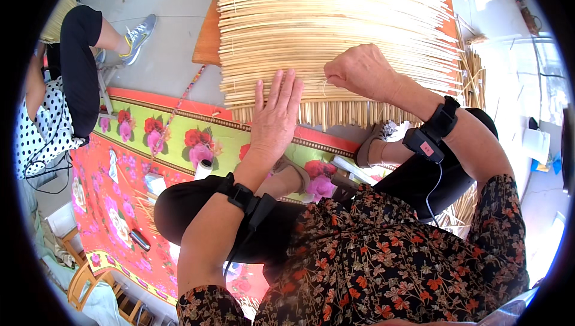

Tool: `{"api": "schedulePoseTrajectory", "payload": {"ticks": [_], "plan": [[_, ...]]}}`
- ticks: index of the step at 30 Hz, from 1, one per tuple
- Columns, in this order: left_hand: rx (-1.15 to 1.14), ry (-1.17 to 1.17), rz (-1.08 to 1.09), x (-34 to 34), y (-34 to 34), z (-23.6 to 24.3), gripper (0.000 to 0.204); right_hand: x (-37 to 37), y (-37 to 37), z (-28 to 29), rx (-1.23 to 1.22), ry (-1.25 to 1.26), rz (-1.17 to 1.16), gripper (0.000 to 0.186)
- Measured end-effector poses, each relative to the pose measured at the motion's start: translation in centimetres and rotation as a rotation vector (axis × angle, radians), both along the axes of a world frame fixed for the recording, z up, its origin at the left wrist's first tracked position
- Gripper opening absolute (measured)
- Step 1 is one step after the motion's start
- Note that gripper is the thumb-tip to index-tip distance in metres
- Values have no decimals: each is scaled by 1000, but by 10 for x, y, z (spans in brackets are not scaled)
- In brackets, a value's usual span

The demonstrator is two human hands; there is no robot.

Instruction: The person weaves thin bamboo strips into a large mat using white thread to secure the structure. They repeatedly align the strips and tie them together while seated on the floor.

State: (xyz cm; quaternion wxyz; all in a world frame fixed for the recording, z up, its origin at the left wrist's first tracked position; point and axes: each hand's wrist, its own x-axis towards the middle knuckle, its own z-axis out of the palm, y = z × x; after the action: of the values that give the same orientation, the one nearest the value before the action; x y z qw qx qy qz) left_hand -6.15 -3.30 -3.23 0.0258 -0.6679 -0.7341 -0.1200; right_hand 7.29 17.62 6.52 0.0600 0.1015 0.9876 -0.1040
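A mat of pale straw stalks [335, 20], laid side by side, fills the upper middle and rests on an orange-brown board [208, 38]. My left hand [277, 110] lies flat on its near left part, fingers stretched and slightly apart, pointing away from me. To the right, my right hand [362, 74] is closed above the stalks, thumb and fingers pinched together. A thin white thread [325, 89] curves down from the pinch to the mat. Whether a needle is also inside those fingers is hidden. Cut stalk ends line the near edge.
Under my legs spreads a red and green flowered floor cloth [120, 206]. Bundled straw [473, 77] stands right of the mat. A braided cord [179, 107] runs down from the board. At the left sits another person [81, 62]. A wooden chair [81, 284] is at lower left.
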Motion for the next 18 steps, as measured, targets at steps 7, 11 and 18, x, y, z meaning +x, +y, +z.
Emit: {"api": "schedulePoseTrajectory", "payload": {"ticks": [7, 11, 18], "plan": [[6, -44, 5, 0, 0, 0, 76, -4, -5, -8, 11, 80, 42, 13], [-2, -59, 5, 0, -1, 1, 74, -8, -7, -8, 25, 121, 72, 12], [10, -79, -3, -1, -1, 3, 71, -15, -9, -6, 48, 101, 88, 11]]}}
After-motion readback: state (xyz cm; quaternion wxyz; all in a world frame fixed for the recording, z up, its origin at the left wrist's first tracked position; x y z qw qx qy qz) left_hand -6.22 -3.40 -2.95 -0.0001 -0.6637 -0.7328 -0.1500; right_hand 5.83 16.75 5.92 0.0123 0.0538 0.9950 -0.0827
